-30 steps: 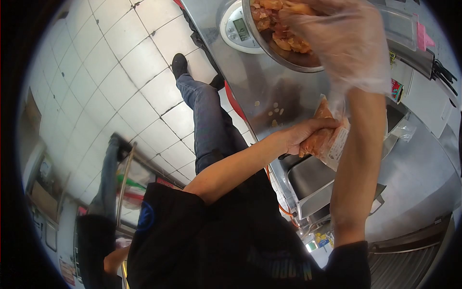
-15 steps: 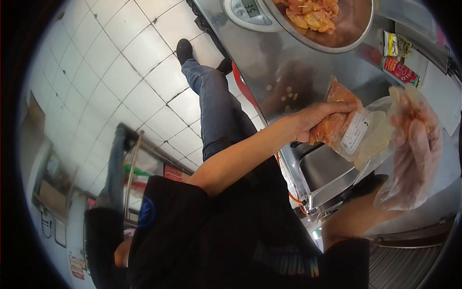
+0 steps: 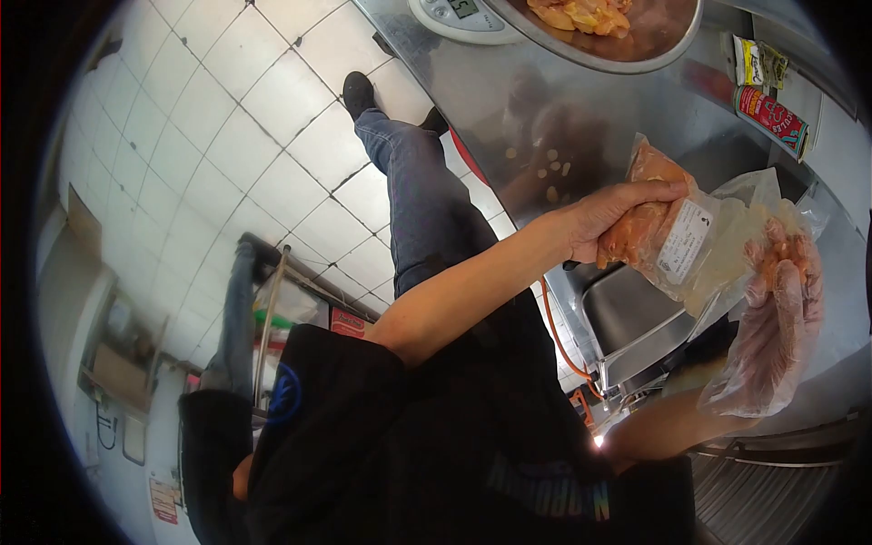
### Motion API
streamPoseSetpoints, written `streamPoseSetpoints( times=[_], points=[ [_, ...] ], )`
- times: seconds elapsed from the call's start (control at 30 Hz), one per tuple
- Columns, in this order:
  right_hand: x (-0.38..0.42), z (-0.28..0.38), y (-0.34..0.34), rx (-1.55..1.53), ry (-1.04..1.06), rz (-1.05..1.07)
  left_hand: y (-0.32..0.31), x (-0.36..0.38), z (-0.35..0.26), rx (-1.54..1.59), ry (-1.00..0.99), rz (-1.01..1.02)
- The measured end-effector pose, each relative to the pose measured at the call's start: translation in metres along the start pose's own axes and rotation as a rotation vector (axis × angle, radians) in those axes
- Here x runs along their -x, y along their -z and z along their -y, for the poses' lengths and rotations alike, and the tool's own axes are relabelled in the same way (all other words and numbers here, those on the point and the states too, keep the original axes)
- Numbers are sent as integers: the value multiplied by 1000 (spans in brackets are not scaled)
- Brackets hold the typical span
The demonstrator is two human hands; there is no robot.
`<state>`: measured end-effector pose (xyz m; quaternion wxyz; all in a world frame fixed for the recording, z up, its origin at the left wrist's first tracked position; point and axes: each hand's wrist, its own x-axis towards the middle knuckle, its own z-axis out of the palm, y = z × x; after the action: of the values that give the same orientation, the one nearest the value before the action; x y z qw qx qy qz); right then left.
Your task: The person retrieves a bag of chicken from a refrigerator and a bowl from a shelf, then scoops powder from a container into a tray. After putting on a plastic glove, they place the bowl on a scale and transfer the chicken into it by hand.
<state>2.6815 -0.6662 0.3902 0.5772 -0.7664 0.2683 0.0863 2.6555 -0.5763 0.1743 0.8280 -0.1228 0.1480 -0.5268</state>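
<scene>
My bare left hand [image 3: 622, 213] grips a clear plastic bag [image 3: 668, 218] of raw marinated chicken, its thumb across the front by a white printed label. The meat fills the end nearer that hand, while the other end is pale, flat and loose. At this loose end is my right hand [image 3: 781, 309], in a clear disposable glove. Its fingers are bent inward, with orange colour about the fingertips; what they pinch I cannot tell. A metal bowl [image 3: 636, 64] with raw chicken pieces [image 3: 586, 15] stands farther up, beside a white digital scale [image 3: 463, 20].
The steel counter [image 3: 490, 100] carries several pale round spots near its edge. A red can [image 3: 772, 120] and yellow packets [image 3: 756, 64] lie at the right. Below the bag sits a steel pan [image 3: 627, 318]. Another person's dark-clothed leg [image 3: 227, 318] shows at the left over white floor tiles.
The gloved right hand has lowered slightly and its fingers show more clearly. The bag's loose end is more spread out. The left hand keeps its hold; the whole view has shifted a little.
</scene>
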Motion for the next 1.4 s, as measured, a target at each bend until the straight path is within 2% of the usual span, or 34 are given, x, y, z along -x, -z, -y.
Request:
streamPoseSetpoints(
  times=[0.1, 0.3, 0.43, 0.57, 0.67, 0.7, 0.77, 0.8, 0.83, 0.87, 0.97, 1.07, 1.17, 1.3, 1.37, 1.4],
  points=[
    [7, -2, 1, -1, 27, 15, 1, 0, 0, -2, -8, 3],
    [23, -14, 9, -3, 47, -118, 1, 8, -1, 8, -40, -28],
    [32, -15, 16, 22, 141, -208, 4, 13, -3, 101, -72, -85],
    [43, 2, 6, 91, 288, -309, 19, 13, -2, 274, -27, 75],
    [52, 14, -21, -18, 143, -265, 26, 12, -9, 123, -35, 75],
    [52, 12, -22, -19, 160, -271, 24, 11, -10, 111, -30, 87],
    [50, 5, -28, 15, 172, -322, 19, 9, -11, 129, -27, 106],
    [51, 12, -32, -50, 64, -331, 16, 8, -11, 121, -22, 115],
    [50, 10, -33, -51, 75, -335, 13, 7, -11, 284, -22, 132],
    [49, 6, -32, 4, 71, -292, 10, 7, -10, 450, -19, 149],
    [47, 2, -29, 105, 47, -251, 15, 7, -11, 322, -33, 137],
    [48, 2, -25, 136, 21, -258, 23, 7, -13, 416, 0, 155],
    [48, 5, -23, 156, 84, -246, 9, 9, -12, 270, -32, 215],
    [37, 23, -45, 139, 149, -236, 17, 10, -11, 271, -74, 155],
    [17, 29, -59, 342, 294, -41, 13, 10, -9, 247, -68, 59],
    [1, 28, -71, 492, 431, 66, 13, 10, -9, 230, -67, 41]
  ],
)
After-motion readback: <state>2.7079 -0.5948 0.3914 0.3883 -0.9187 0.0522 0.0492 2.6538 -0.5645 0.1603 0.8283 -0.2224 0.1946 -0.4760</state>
